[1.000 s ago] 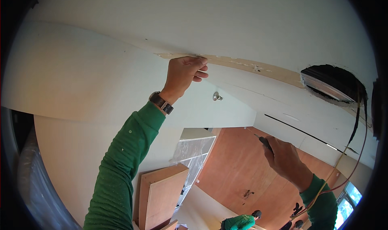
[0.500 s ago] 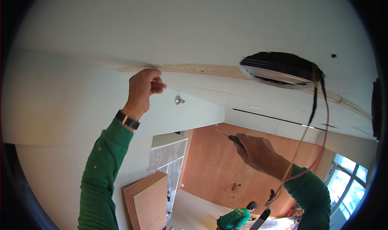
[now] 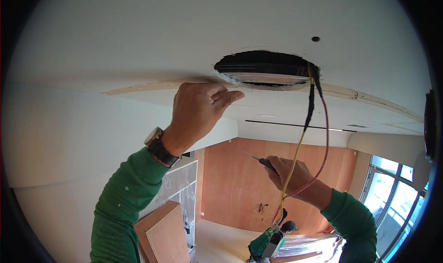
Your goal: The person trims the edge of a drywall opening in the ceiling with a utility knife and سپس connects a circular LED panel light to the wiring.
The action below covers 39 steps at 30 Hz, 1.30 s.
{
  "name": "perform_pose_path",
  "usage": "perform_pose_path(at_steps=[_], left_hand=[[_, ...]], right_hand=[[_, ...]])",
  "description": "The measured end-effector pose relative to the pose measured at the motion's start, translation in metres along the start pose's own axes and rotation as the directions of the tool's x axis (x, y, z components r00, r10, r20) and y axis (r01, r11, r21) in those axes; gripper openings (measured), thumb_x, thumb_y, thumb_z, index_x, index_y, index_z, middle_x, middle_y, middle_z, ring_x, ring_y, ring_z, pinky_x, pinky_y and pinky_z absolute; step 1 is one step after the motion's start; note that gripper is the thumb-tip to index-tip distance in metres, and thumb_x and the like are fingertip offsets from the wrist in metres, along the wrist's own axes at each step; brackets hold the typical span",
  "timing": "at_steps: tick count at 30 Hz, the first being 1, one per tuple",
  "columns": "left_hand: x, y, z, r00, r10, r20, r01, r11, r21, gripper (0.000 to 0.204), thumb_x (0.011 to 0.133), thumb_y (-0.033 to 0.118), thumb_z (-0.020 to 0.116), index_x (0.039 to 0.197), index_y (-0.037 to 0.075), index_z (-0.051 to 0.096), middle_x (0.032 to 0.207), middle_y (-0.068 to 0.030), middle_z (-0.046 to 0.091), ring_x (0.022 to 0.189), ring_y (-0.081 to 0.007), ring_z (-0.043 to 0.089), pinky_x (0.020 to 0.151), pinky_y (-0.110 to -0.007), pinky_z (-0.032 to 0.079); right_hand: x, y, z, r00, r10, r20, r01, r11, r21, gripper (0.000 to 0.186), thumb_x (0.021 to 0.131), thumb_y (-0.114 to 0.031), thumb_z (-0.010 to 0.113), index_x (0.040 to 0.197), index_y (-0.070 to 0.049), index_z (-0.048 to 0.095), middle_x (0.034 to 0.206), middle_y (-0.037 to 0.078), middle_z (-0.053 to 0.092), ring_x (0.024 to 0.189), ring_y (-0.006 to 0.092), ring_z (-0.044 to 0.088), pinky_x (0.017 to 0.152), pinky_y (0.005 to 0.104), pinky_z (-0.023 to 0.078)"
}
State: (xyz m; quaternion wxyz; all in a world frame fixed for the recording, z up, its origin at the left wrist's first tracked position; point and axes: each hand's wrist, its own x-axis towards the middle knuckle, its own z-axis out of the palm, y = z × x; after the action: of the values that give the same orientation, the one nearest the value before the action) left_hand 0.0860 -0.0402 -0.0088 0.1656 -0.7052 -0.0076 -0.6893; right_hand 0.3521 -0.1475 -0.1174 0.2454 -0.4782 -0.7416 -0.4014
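Observation:
My left hand, wearing a dark-strapped watch, is raised to the ceiling beside the round hole. Its fingers are curled against the pale bare strip at the ceiling's edge, thumb pointing right; anything inside them is hidden. Lower and to the right, my right hand grips a knife by its dark handle, with the thin pointed blade aimed up and left. Yellow and red wires, partly wrapped in black, hang from the hole in front of my right wrist.
A small grey-and-black box dangles at the wires' lower end. Below, a person in green bends near plastic-wrapped material. A wooden box and a plastic-covered cabinet stand along the left wall. Windows are at right.
My left hand has moved right along the ceiling edge, closer to the hole. The view has shifted, so the hole and wires appear further left. My right hand still holds the knife.

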Motion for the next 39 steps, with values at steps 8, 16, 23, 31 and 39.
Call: perform_pose_path(at_steps=[8,16,23,31,39], left_hand=[[-0.011,-0.004,0.042,0.875,0.393,-0.284,-0.306,0.902,0.303,0.020,0.084,0.003,0.081,0.102,0.006,0.073,0.086,-0.0070,0.071,0.063,-0.0209,0.069,0.053,-0.030,0.055],[-0.006,-0.008,0.039,0.819,0.542,-0.188,-0.428,0.795,0.429,0.023,0.082,-0.002,0.078,0.102,0.006,0.068,0.088,-0.0049,0.069,0.063,-0.0189,0.067,0.053,-0.030,0.054],[-0.016,-0.006,0.047,0.873,0.435,-0.218,-0.331,0.859,0.389,0.023,0.079,-0.004,0.076,0.096,0.007,0.064,0.084,-0.0033,0.067,0.059,-0.0187,0.065,0.052,-0.031,0.052],[-0.100,-0.011,0.040,0.606,0.003,0.796,-0.216,0.963,0.160,0.019,0.089,0.020,0.072,0.078,0.006,0.068,0.071,-0.0166,0.063,0.067,-0.0381,0.065,0.059,-0.043,0.052],[-0.051,0.008,0.034,0.976,-0.062,0.210,0.089,0.989,-0.119,0.025,0.091,0.019,0.080,0.076,0.001,0.073,0.059,-0.0098,0.058,0.049,-0.0167,0.053,0.049,-0.033,0.040]], right_hand=[[-0.042,0.014,-0.037,0.993,0.117,0.022,-0.115,0.990,-0.082,0.021,0.098,-0.014,0.065,0.112,-0.001,0.056,0.084,0.016,0.070,0.062,0.0363,0.067,0.053,0.0458,0.054],[-0.068,0.017,-0.050,0.988,0.152,0.018,-0.151,0.987,-0.055,0.022,0.096,-0.009,0.067,0.114,0.000,0.058,0.079,0.018,0.069,0.065,0.0351,0.069,0.057,0.0436,0.054],[-0.084,0.016,-0.041,0.987,0.160,0.030,-0.160,0.987,-0.001,0.019,0.097,-0.011,0.065,0.111,-0.002,0.057,0.081,0.016,0.069,0.061,0.0356,0.066,0.052,0.0459,0.052],[-0.151,0.018,-0.029,0.958,0.269,0.102,-0.272,0.962,0.019,0.020,0.098,-0.017,0.065,0.111,-0.004,0.058,0.079,0.015,0.069,0.065,0.0373,0.067,0.055,0.0492,0.053],[-0.245,0.005,0.001,0.807,0.499,0.316,-0.544,0.836,0.071,0.023,0.100,-0.025,0.062,0.109,-0.005,0.058,0.080,0.016,0.069,0.065,0.0410,0.067,0.055,0.0539,0.052]])
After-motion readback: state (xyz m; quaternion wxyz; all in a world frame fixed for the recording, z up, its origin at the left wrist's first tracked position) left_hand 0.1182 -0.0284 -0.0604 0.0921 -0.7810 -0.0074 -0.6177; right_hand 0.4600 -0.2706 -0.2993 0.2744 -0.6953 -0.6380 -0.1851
